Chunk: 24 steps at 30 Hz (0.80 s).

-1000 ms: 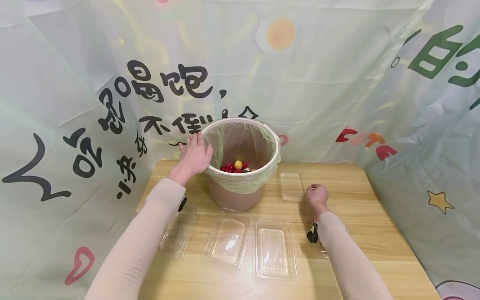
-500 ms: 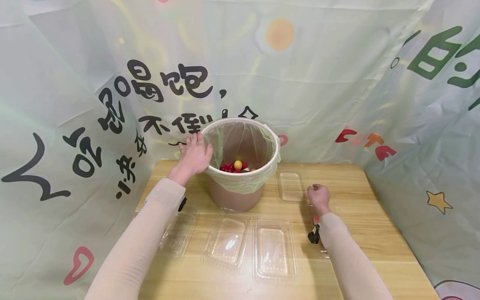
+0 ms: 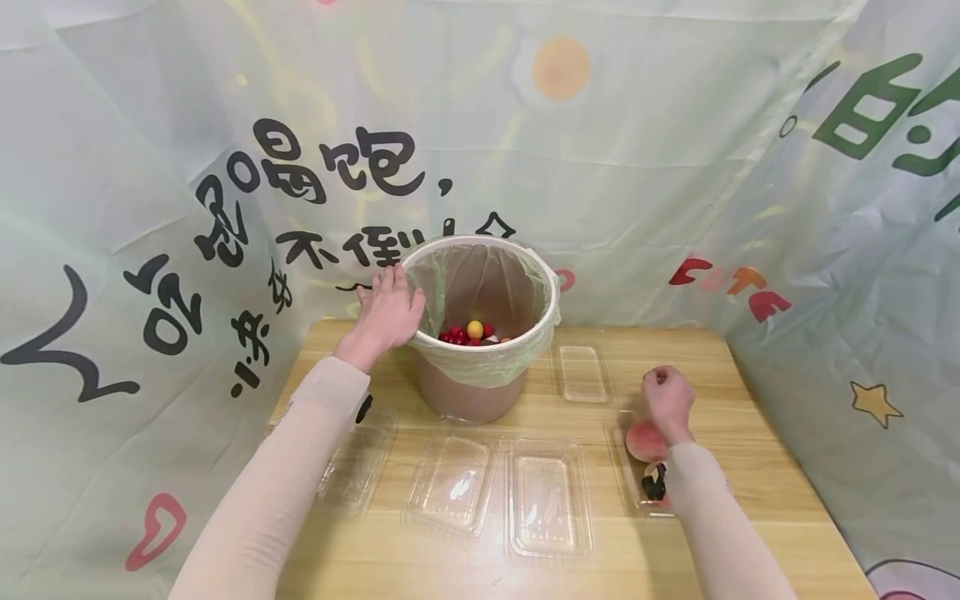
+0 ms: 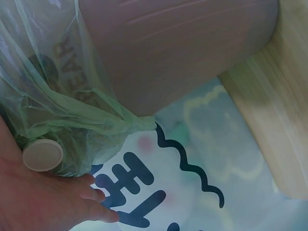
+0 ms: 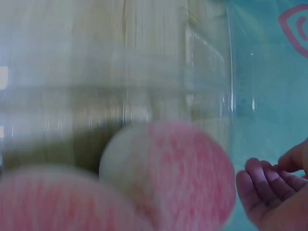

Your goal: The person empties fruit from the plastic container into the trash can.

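My left hand [image 3: 387,308] rests flat against the rim of a brown bin [image 3: 472,392] lined with a green bag [image 4: 62,96], fingers straight. The left wrist view shows the palm [image 4: 43,197] pressed on the bag. Small red and yellow fruits [image 3: 470,332] lie in the bin. My right hand [image 3: 666,395] hovers as a curled fist over the table's right side, with nothing visible in it. Just below it a pink peach [image 3: 643,440] sits in a clear tray. In the blurred right wrist view, that peach [image 5: 178,173] and another pink fruit [image 5: 57,202] lie beside my curled fingers [image 5: 269,187].
Clear plastic trays lie on the wooden table [image 3: 750,467]: one [image 3: 581,373] right of the bin, two [image 3: 550,497] [image 3: 452,482] in front, one [image 3: 358,462] under my left forearm. Printed sheeting [image 3: 675,167] walls in the table on three sides.
My right hand has moved right and slightly toward me, uncovering the peach in its tray. The left hand has stayed on the bin rim.
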Tool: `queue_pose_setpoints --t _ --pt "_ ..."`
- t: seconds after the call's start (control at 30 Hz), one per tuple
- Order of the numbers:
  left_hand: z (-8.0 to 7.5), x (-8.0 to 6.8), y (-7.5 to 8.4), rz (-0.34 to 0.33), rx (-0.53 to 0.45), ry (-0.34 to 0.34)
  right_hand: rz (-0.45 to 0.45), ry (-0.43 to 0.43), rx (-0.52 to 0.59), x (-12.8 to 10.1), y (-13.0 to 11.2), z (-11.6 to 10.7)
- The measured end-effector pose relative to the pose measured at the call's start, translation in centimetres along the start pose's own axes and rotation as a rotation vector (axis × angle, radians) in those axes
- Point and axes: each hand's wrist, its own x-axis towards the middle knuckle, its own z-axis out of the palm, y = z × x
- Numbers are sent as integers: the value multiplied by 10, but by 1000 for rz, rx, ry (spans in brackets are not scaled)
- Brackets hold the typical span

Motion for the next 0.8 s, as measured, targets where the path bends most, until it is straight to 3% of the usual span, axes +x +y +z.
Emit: queue_pose_setpoints --t 0.2,0.43,0.57,0.8 --pt "0 1 0 0 5 3 -15 -104 -77 -9 11 -21" --pt "1 1 -2 3 12 8 56 -275 -103 -24 22 -36" --pt "0 0 -1 4 5 12 78 -278 -92 -32 27 -42" --pt "1 0 -1 8 1 9 83 -208 -108 -41 37 -46"
